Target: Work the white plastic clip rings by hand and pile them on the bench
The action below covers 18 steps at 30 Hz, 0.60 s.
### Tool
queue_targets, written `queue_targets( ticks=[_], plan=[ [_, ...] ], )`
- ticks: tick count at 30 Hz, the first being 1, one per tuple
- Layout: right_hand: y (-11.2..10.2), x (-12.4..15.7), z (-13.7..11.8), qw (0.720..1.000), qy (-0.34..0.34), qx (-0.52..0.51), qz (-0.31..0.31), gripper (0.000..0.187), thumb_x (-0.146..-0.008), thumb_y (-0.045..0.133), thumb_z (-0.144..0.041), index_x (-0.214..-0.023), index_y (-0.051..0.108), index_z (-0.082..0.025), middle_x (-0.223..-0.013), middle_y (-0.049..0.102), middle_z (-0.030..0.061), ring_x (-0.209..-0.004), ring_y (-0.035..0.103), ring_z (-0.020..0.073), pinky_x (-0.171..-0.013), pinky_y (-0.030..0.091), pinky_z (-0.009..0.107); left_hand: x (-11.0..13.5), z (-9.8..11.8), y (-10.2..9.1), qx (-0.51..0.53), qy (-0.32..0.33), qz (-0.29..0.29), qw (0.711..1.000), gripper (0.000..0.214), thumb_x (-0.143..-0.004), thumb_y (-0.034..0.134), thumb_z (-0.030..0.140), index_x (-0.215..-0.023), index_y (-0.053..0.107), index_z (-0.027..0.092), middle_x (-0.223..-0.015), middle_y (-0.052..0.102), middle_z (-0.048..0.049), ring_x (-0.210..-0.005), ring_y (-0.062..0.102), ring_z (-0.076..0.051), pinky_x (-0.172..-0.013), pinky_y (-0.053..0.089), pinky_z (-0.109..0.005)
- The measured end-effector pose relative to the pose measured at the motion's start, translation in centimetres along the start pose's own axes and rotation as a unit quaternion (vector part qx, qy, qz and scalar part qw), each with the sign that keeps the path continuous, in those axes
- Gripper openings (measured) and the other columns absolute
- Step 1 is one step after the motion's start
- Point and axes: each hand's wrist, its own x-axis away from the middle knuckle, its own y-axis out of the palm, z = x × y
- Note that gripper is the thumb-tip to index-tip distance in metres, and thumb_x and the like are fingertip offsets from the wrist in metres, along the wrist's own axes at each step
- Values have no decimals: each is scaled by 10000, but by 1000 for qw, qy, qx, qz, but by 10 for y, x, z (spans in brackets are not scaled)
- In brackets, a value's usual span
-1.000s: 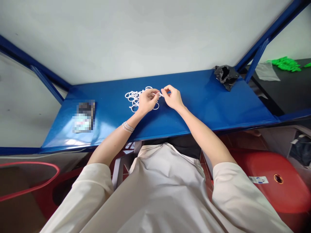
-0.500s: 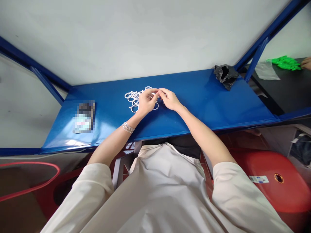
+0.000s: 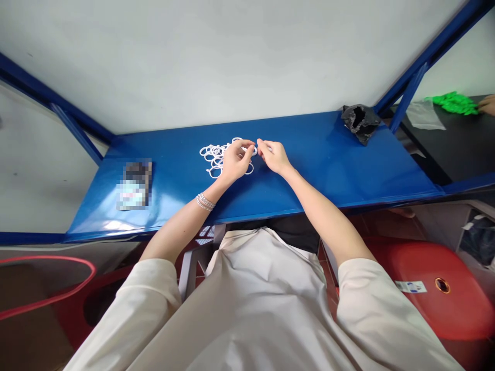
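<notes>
A loose heap of small white rings (image 3: pixel 212 154) lies on the blue shelf (image 3: pixel 317 165) near its back edge. My left hand (image 3: pixel 235 161) rests over the right side of the heap, its fingers pinched on a white ring at about the fingertips. My right hand (image 3: pixel 274 155) is just to the right, fingers curled and pinched together close to the left fingertips; what it pinches is too small to make out. Silver bangles sit on my left wrist.
A crumpled black bag (image 3: pixel 360 122) sits at the shelf's back right. A blurred flat packet (image 3: pixel 133 185) lies at the left. Green pieces (image 3: pixel 454 103) lie on a black table to the right, with another person's hand (image 3: pixel 488 104) beside them. Red stools stand below.
My two hands came together at the fingertips half a second ago and have now drawn slightly apart again. The heap of rings has not moved.
</notes>
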Motion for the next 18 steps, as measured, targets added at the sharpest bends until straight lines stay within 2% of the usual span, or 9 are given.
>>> queue_targets(
  ticks=[7,13,18],
  plan=[
    [-7,-6,-1,990,48,-103,85,772,-953,532,-976,-671,431,-265,-576,355,-41,-503,371,122,-490,314,300,0,4,-2,-30,6,-32,999,245,-1032,730,464,-1055,795,229,-963,832,-58,-625,677,-123,-618,540,-285],
    [-9,-8,-3,981,78,-145,100,751,-973,540,-955,-693,421,-269,-550,320,-58,-469,304,106,-446,295,288,0,5,-4,-31,5,-58,998,205,-989,746,417,-1048,800,228,-949,826,-50,-637,671,-121,-614,534,-273],
    [-7,-6,0,987,62,-110,96,730,-1001,539,-919,-700,421,-264,-572,345,-44,-503,339,118,-476,327,295,0,4,-2,-50,7,-60,997,205,-1004,723,409,-1055,798,225,-949,809,-54,-631,652,-129,-632,535,-298]
  ],
)
